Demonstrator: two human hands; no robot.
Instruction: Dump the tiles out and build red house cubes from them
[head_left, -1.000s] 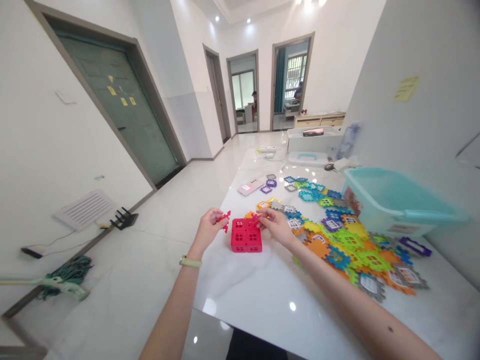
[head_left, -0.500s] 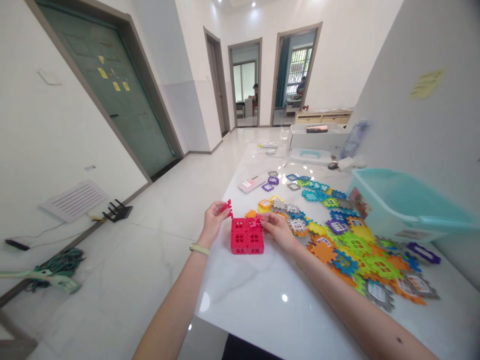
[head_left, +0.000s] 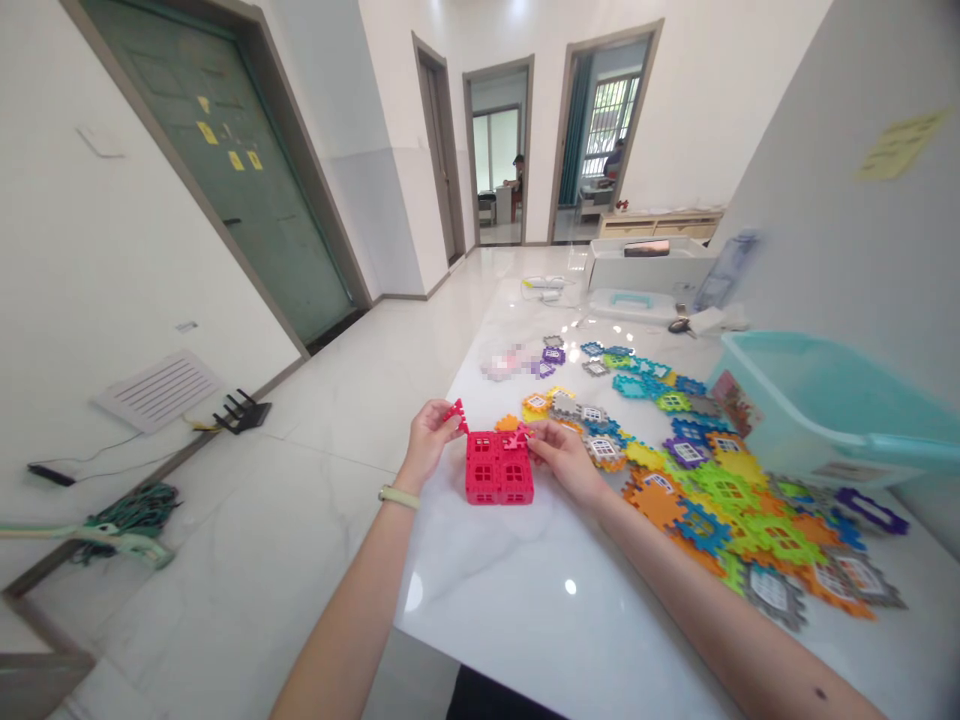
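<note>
A red block structure [head_left: 499, 472] made of joined window panels sits on the white table. At its upper left corner, my left hand [head_left: 430, 437] pinches a small red toothed panel [head_left: 457, 412], seen nearly edge-on. My right hand [head_left: 561, 452] is closed on another red toothed panel [head_left: 518, 438] at the structure's upper right. Whether either held panel is joined to the structure I cannot tell. An orange panel [head_left: 508, 423] lies just behind.
Many coloured interlocking panels [head_left: 724, 487] are spread over the table's right side. A light blue bin [head_left: 814, 400] stands behind them. Farther back are a lidded white case [head_left: 632, 304], a bottle [head_left: 726, 270] and a white box [head_left: 651, 266]. A blurred pink item [head_left: 506, 362] lies farther up the table.
The camera view has shifted slightly, so the scene sits a little differently in the frame. Both hands keep their grip beside the red structure, with hardly any movement.
</note>
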